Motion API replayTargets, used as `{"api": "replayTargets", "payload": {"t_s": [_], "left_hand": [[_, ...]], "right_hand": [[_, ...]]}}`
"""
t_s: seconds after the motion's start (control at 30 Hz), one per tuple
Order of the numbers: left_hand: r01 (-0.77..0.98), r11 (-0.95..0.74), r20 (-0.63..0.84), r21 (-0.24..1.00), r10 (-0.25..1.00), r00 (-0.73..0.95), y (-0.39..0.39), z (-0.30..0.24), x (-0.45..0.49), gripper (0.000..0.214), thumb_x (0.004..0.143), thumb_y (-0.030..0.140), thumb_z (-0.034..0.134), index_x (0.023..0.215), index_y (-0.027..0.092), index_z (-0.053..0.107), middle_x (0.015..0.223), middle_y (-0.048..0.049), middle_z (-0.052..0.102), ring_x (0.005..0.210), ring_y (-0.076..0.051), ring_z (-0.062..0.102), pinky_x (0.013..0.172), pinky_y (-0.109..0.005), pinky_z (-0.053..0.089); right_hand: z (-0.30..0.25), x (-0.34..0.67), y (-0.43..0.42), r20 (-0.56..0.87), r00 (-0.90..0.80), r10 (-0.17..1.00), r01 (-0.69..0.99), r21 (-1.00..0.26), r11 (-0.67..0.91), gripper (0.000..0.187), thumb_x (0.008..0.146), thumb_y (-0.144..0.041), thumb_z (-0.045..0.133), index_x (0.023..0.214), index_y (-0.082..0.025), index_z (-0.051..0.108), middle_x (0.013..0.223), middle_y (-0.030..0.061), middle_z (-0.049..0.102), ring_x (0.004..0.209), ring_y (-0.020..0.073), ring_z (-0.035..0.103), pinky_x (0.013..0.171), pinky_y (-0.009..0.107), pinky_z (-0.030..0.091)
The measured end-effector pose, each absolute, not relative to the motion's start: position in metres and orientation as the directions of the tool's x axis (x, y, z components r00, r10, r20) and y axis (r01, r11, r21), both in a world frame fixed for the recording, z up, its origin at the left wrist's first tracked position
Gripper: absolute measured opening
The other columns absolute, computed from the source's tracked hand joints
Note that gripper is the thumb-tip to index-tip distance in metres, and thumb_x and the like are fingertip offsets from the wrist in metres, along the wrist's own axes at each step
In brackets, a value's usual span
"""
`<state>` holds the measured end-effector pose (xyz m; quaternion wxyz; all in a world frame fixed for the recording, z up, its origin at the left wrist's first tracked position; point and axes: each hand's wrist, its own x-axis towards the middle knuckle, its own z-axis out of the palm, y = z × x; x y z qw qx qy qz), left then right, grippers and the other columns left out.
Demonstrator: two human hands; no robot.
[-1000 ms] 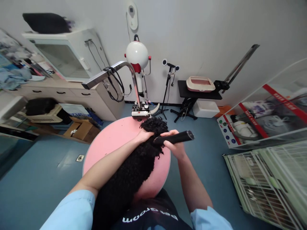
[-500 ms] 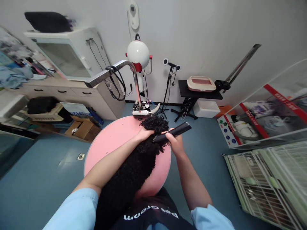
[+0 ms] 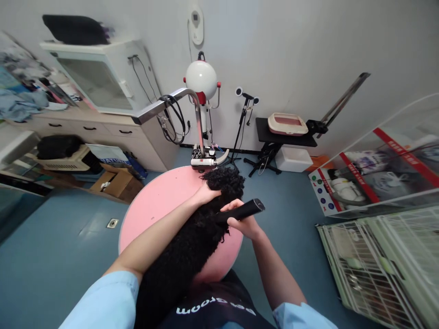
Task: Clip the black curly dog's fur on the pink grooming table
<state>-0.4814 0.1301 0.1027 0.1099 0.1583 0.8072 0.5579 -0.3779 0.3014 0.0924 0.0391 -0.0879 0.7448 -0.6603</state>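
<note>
— So, what takes up most of the view?

— A round pink counter [image 3: 154, 205]. A black curly-coated dog [image 3: 192, 246] stretches along it, from the person's chest out to the far rim. Its head points toward the bent metal grooming arm [image 3: 164, 103] clamped at that edge.

— Why that way round, do you think?

— I'd judge the body leans against the person's front so it is steadied on the near side. That also puts the head end within reach of both arms.

— And the hands?

— The left hand [image 3: 206, 194] lies at the side of the dog's head, just below the topknot. Its fingers are sunk in the curls (so whether they clasp or merely press, I cannot tell). It looks placed to keep the head from turning.

— The right one?

— The right hand [image 3: 245, 225] is wrapped around a black clipper [image 3: 247, 210], fingers curled over the barrel and thumb beneath. The clipper lies nearly level, its blade end buried in the coat at the neck and its tail end pointing out to the right. Probably it is held low like that so the blade rides flat on the fur.
</note>
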Motion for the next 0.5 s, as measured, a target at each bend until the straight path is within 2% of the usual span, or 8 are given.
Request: {"api": "replayTargets", "payload": {"t_s": [0.07, 0.13, 0.23, 0.3, 0.4, 0.5], "left_hand": [[0.247, 0.462, 0.086, 0.852, 0.343, -0.936, 0.118, 0.110, -0.462, 0.052, 0.074, 0.027, 0.071, 0.122, 0.011, 0.059, 0.123, -0.0144, 0.064, 0.120, -0.031, 0.057, 0.106, -0.047, 0.044], [0.289, 0.630, 0.180, 0.721, 0.231, -0.956, 0.104, 0.113, -0.437, 0.061, 0.075, 0.031, 0.072, 0.129, 0.012, 0.053, 0.131, -0.0177, 0.057, 0.127, -0.034, 0.051, 0.108, -0.051, 0.042], [0.474, 0.669, 0.195, 0.573, 0.451, -0.871, 0.082, 0.108, -0.400, 0.052, 0.080, 0.025, 0.066, 0.130, 0.017, 0.053, 0.136, -0.0151, 0.053, 0.128, -0.031, 0.050, 0.108, -0.048, 0.042], [0.549, 0.663, 0.145, 0.510, 0.563, -0.814, 0.069, 0.103, -0.384, 0.042, 0.082, 0.020, 0.063, 0.124, 0.020, 0.059, 0.126, -0.0130, 0.059, 0.117, -0.028, 0.056, 0.101, -0.046, 0.048], [0.546, 0.698, 0.107, 0.463, 0.567, -0.817, 0.054, 0.098, -0.373, 0.027, 0.085, 0.019, 0.060, 0.111, 0.019, 0.065, 0.109, -0.0113, 0.063, 0.100, -0.025, 0.060, 0.088, -0.041, 0.052], [0.533, 0.730, 0.100, 0.428, 0.548, -0.831, 0.047, 0.097, -0.368, 0.019, 0.088, 0.018, 0.057, 0.103, 0.019, 0.067, 0.100, -0.0095, 0.064, 0.092, -0.024, 0.060, 0.081, -0.037, 0.052]], "right_hand": [[0.088, -0.371, 0.303, 0.100, -0.980, -0.171, -0.107, -0.994, 0.031, 0.029, 0.070, -0.035, 0.071, 0.090, -0.025, 0.052, 0.103, 0.0055, 0.072, 0.094, 0.0229, 0.067, 0.083, 0.040, 0.054], [0.080, -0.366, 0.304, 0.085, -0.991, -0.103, -0.085, -0.996, -0.006, 0.030, 0.076, -0.043, 0.069, 0.095, -0.025, 0.054, 0.106, 0.0068, 0.071, 0.086, 0.0213, 0.067, 0.079, 0.038, 0.055], [0.075, -0.368, 0.305, -0.019, -0.998, -0.053, 0.022, -0.998, -0.054, 0.036, 0.078, -0.048, 0.067, 0.103, -0.024, 0.056, 0.098, 0.0054, 0.070, 0.065, 0.0161, 0.063, 0.064, 0.033, 0.055], [0.080, -0.374, 0.304, -0.069, -0.996, -0.049, 0.072, -0.995, -0.063, 0.039, 0.076, -0.046, 0.070, 0.104, -0.023, 0.057, 0.083, 0.0017, 0.068, 0.059, 0.0154, 0.060, 0.059, 0.031, 0.054], [0.099, -0.388, 0.294, -0.060, -0.997, 0.051, 0.062, -0.997, 0.035, 0.028, 0.076, -0.043, 0.068, 0.091, -0.022, 0.059, 0.067, -0.0014, 0.062, 0.056, 0.0171, 0.061, 0.056, 0.031, 0.054], [0.117, -0.402, 0.274, -0.034, -0.991, 0.127, 0.056, -0.983, 0.176, 0.023, 0.077, -0.042, 0.066, 0.079, -0.022, 0.055, 0.067, 0.0001, 0.063, 0.056, 0.0186, 0.065, 0.054, 0.031, 0.055]]}}
